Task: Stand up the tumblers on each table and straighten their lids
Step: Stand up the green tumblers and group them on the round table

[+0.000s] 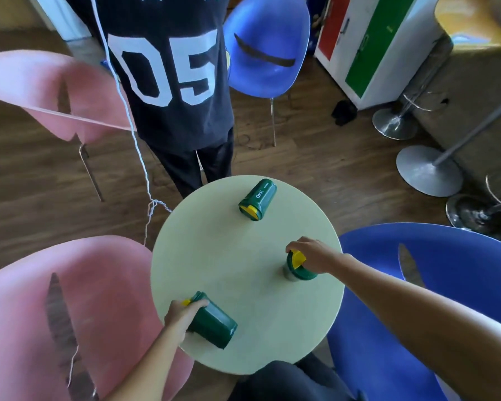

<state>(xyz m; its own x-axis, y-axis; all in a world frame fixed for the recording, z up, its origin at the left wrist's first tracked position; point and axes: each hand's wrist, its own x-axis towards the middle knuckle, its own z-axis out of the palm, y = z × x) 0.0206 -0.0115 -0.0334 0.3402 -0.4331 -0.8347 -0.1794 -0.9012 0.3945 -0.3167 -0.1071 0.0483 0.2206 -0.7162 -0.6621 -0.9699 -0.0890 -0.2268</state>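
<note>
Three dark green tumblers share the round pale green table (pixel 214 256) as I look down on it. My left hand (pixel 180 314) is wrapped around the near-left tumbler (pixel 214 324), which lies on its side near the table's front edge, its yellow lid tab (pixel 186 302) poking out just past my fingers. My right hand (pixel 311 254) is closed over the top of the upright tumbler (pixel 297 272) at the table's right edge, fingers on its yellow lid flap (pixel 298 258), which is tipped up. The third tumbler (pixel 258 199), marked "OKK", lies on its side at the far side, untouched, yellow-topped lid facing me. Four chairs ring the table: two pink (pixel 70 299) on the left, two blue (pixel 266 47) on the right. One person in a dark "05" jersey (pixel 168 68) stands across from me.
</note>
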